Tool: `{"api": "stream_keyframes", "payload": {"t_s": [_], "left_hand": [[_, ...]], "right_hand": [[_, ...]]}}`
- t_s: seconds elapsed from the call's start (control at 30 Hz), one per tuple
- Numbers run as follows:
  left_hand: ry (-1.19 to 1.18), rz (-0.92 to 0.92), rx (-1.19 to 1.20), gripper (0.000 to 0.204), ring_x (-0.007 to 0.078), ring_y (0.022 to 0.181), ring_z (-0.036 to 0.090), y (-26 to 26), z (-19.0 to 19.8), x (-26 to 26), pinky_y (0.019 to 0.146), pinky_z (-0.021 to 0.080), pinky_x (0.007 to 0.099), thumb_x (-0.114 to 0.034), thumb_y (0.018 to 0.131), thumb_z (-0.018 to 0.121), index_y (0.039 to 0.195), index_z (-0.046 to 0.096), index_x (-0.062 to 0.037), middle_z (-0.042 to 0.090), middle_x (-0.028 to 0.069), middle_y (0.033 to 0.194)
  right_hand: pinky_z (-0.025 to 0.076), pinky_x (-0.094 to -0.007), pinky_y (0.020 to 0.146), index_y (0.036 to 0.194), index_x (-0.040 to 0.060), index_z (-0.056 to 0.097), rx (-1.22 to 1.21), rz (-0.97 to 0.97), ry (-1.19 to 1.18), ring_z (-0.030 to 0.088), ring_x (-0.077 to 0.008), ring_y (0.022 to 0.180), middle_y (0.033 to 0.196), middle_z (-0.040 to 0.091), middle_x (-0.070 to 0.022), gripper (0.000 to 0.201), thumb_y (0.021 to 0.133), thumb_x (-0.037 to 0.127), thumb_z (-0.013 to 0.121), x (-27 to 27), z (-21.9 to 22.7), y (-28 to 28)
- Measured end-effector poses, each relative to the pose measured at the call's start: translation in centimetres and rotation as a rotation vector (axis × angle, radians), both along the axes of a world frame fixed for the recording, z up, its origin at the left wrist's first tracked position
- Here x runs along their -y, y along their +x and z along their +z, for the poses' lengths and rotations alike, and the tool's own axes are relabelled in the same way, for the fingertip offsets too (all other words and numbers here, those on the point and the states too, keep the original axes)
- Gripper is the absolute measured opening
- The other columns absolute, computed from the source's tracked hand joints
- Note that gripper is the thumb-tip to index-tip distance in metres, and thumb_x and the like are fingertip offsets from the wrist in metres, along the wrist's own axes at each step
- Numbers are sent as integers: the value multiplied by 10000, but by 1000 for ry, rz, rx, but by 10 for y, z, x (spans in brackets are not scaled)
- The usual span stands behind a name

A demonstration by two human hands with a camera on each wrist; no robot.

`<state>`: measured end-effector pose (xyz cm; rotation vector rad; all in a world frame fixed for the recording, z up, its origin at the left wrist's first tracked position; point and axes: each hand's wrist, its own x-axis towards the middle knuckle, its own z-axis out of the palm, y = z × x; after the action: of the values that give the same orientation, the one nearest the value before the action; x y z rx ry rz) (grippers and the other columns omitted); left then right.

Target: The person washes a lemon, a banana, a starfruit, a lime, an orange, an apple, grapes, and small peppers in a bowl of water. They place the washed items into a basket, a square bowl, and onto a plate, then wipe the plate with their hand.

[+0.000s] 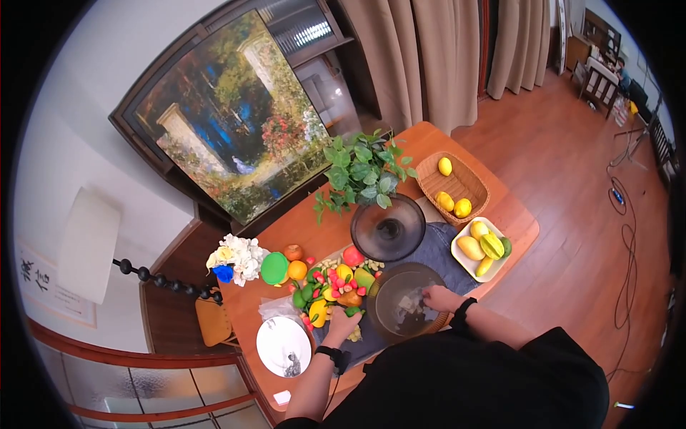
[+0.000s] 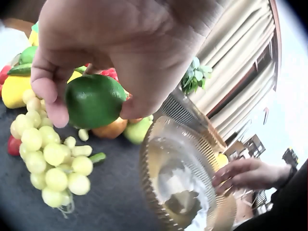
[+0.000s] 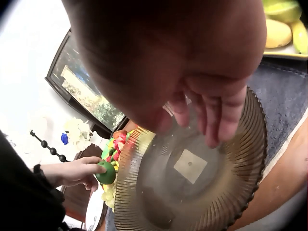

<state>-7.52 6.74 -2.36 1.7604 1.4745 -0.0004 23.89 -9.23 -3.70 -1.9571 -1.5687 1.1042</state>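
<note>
My left hand (image 1: 341, 325) pinches a smooth green lime (image 2: 94, 100) between thumb and fingertips, above the dark cloth. A bunch of pale green grapes (image 2: 53, 159) lies below it in the left wrist view. Just beyond that hand is a heap of mixed fruit, with a yellow fruit (image 1: 319, 313) and red pieces (image 1: 348, 281). To the right stands a ribbed, smoky glass bowl (image 3: 240, 192) with a pale square patch at its bottom. Over this bowl hangs my right hand (image 1: 441, 298), its fingers loosely bent and nothing visible in them.
A white plate (image 1: 275, 357) sits left of my left hand. At the right are a dish (image 1: 461, 266) of yellow and green fruit and a wicker basket (image 1: 431, 187) with lemons. Behind the glass bowl stand a dark round dish (image 1: 364, 232) and a leafy plant (image 1: 361, 168).
</note>
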Motion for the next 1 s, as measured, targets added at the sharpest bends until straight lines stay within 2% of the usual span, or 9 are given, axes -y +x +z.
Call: {"api": "stream_keyframes", "payload": {"t_s": [0.2,0.23,0.27,0.33,0.43,0.7,0.77,0.9,1.0], "left_hand": [[-441,83,466,512,198,829,669,47,44,39,665,569,332,-211,897,584,1350,401,-56,607,148,1082],[-576,138,517,507,226,833,674,52,35,40,674,574,345,-200,918,550,1380,379,-83,582,155,1132],[-711,192,568,505,254,837,680,57,25,43,683,579,358,-188,938,515,1411,357,-110,557,162,1182],[-727,260,601,432,280,874,669,64,17,48,735,568,401,-268,957,464,1346,416,-84,571,158,1166],[-1052,409,698,511,250,840,650,69,-17,41,708,529,364,-455,973,300,1137,556,-44,650,140,1001],[-1171,352,552,571,236,742,635,73,-39,28,654,536,367,-496,994,263,1141,553,-26,655,166,958],[-1134,364,509,593,251,737,640,77,-38,31,656,548,375,-515,996,257,1152,548,-22,653,174,953],[-1023,359,483,502,311,802,659,81,-37,46,752,571,461,-484,999,341,1205,490,-52,622,165,1007],[-938,291,453,420,324,858,657,86,-28,49,794,560,482,-416,1010,382,1268,435,-89,592,142,1117]], "right_hand": [[541,-459,814,875,-45,700,99,-232,-153,664,-411,877,887,664,-282,247,780,137,560,-35,-54,2],[566,-424,752,899,-22,708,544,480,-5,698,-346,809,862,694,-242,218,832,117,555,-44,-62,7],[566,-424,752,899,-22,708,546,476,-3,698,-346,809,862,694,-242,218,832,117,555,-43,-69,4],[576,-369,695,952,4,701,-1060,-474,-407,704,-254,766,867,704,-162,206,902,131,548,-44,-37,-18],[579,-335,675,1002,-2,676,-1248,-285,-472,694,-214,772,901,691,-120,226,937,175,551,-43,9,-37],[588,-346,699,971,-14,689,-503,-258,-425,708,-210,795,832,696,-115,269,928,200,532,-34,3,-32],[577,-310,703,938,-2,686,161,-63,-240,712,-194,836,832,697,-104,298,935,248,525,-35,-29,-23],[581,-362,691,946,-28,691,246,-101,-238,704,-233,804,840,698,-120,266,919,181,529,-40,-51,-19],[575,-342,688,967,-23,686,-595,-406,-352,700,-222,807,852,702,-115,267,922,197,542,-44,-11,-32]]}}
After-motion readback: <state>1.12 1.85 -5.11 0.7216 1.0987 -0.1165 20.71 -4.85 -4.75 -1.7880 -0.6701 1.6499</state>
